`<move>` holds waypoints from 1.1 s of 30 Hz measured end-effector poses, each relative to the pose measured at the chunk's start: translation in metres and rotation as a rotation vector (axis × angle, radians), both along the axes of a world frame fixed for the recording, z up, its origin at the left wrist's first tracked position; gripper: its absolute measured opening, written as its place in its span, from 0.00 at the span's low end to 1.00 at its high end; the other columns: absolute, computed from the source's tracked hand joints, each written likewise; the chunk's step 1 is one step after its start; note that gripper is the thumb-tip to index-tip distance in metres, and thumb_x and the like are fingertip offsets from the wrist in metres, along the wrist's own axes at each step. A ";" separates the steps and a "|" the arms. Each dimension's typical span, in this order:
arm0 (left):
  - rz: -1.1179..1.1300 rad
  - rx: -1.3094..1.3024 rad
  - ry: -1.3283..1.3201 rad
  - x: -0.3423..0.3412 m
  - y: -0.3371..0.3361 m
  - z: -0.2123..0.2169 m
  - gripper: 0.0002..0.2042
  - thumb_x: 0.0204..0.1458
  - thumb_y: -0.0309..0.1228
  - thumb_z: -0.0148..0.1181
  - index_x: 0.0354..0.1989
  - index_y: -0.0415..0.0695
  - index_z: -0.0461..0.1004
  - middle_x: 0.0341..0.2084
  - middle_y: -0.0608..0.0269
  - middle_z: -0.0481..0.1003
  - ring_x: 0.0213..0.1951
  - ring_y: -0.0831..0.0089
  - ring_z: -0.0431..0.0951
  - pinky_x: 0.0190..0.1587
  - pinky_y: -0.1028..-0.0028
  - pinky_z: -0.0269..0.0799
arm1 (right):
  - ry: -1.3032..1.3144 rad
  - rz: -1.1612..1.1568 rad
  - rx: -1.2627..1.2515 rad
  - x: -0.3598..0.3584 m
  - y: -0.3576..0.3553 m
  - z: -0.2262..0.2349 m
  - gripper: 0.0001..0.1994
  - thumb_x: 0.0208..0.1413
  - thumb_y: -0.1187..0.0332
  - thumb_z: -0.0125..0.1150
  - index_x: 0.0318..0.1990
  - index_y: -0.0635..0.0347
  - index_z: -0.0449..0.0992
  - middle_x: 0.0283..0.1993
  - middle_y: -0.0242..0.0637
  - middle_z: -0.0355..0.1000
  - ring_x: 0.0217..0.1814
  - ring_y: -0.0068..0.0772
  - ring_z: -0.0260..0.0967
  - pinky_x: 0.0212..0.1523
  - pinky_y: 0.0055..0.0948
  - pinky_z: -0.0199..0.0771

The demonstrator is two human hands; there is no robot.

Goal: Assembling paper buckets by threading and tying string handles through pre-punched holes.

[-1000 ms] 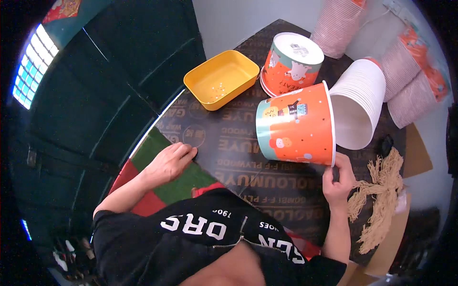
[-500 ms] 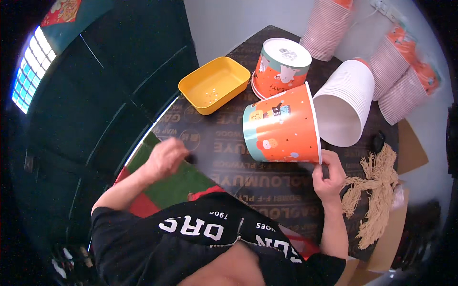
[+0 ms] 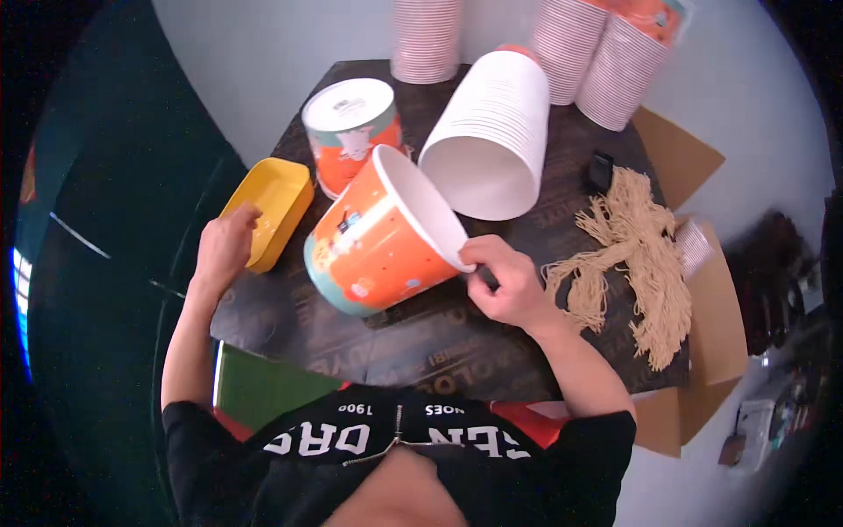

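My right hand [image 3: 509, 285] pinches the rim of an orange paper bucket [image 3: 386, 246] between thumb and fingers. The bucket has a teal base and cartoon prints; it lies tilted over the table, its mouth facing up and to the right. Over the near side of a yellow plastic tub [image 3: 290, 193] is my left hand [image 3: 224, 246], fingers curled together. Whatever those fingers hold is hidden. Behind the held bucket, a similar bucket [image 3: 356, 145] rests upside down, white bottom upward.
A nest of white paper buckets [image 3: 492, 132] lies on its side. Wrapped bucket stacks [image 3: 428, 39] line the wall. Beige cords [image 3: 650, 263] lie spread at the right beside a small black object [image 3: 601, 173]. An opened cardboard box [image 3: 716, 325] is beyond the dark table's right edge.
My left hand has moved from beside the table to the yellow tub. The held bucket has tilted, turning its mouth more upward. The whole view has swung to the right.
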State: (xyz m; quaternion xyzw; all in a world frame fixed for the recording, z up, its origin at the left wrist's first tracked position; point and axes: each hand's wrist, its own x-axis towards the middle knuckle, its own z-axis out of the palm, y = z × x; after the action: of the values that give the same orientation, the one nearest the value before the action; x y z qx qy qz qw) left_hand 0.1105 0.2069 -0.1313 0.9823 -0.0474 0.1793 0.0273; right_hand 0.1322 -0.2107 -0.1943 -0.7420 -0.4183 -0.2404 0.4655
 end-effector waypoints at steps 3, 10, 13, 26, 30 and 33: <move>0.052 0.037 -0.004 0.002 -0.026 0.021 0.09 0.54 0.27 0.57 0.40 0.38 0.80 0.49 0.46 0.76 0.54 0.50 0.74 0.57 0.60 0.70 | 0.079 0.034 -0.014 -0.001 -0.003 0.000 0.16 0.40 0.83 0.62 0.40 0.63 0.71 0.43 0.45 0.73 0.36 0.48 0.75 0.35 0.35 0.77; -0.357 -0.462 0.009 0.000 -0.082 0.056 0.29 0.47 0.39 0.71 0.56 0.37 0.72 0.60 0.46 0.68 0.65 0.49 0.64 0.67 0.60 0.58 | 0.110 0.055 -0.095 0.003 -0.008 -0.005 0.19 0.38 0.83 0.63 0.42 0.61 0.70 0.49 0.46 0.72 0.46 0.49 0.75 0.43 0.36 0.78; -0.569 -0.440 0.356 0.004 -0.102 0.057 0.56 0.33 0.51 0.79 0.69 0.37 0.54 0.62 0.42 0.65 0.65 0.51 0.64 0.67 0.62 0.59 | 0.107 0.057 -0.113 0.003 -0.006 -0.006 0.18 0.38 0.85 0.63 0.40 0.62 0.70 0.52 0.47 0.72 0.50 0.49 0.75 0.46 0.38 0.78; -0.430 0.031 -0.070 -0.034 -0.156 0.009 0.54 0.29 0.44 0.79 0.68 0.41 0.56 0.64 0.34 0.55 0.65 0.36 0.57 0.66 0.43 0.52 | 0.297 -0.118 0.024 0.000 -0.005 0.006 0.16 0.57 0.85 0.47 0.51 0.68 0.75 0.59 0.48 0.72 0.60 0.42 0.71 0.61 0.33 0.68; -0.456 0.031 -0.192 -0.048 -0.165 -0.014 0.47 0.36 0.38 0.74 0.68 0.46 0.57 0.65 0.33 0.54 0.66 0.35 0.56 0.65 0.40 0.53 | 0.745 0.185 0.314 -0.013 0.004 0.012 0.14 0.68 0.71 0.46 0.51 0.70 0.74 0.47 0.36 0.76 0.50 0.25 0.72 0.54 0.26 0.70; -0.478 0.016 -0.253 -0.054 -0.171 -0.025 0.37 0.45 0.32 0.67 0.67 0.51 0.61 0.65 0.35 0.55 0.65 0.35 0.58 0.64 0.41 0.56 | 0.822 0.301 0.363 -0.017 0.004 0.004 0.16 0.70 0.64 0.48 0.52 0.69 0.74 0.46 0.35 0.75 0.49 0.24 0.71 0.53 0.25 0.70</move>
State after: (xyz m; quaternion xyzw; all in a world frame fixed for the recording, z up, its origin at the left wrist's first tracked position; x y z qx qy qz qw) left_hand 0.0567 0.0354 -0.1559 0.9132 -0.2823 0.2888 0.0547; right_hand 0.1153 -0.2071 -0.1904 -0.6133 -0.2534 0.0742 0.7444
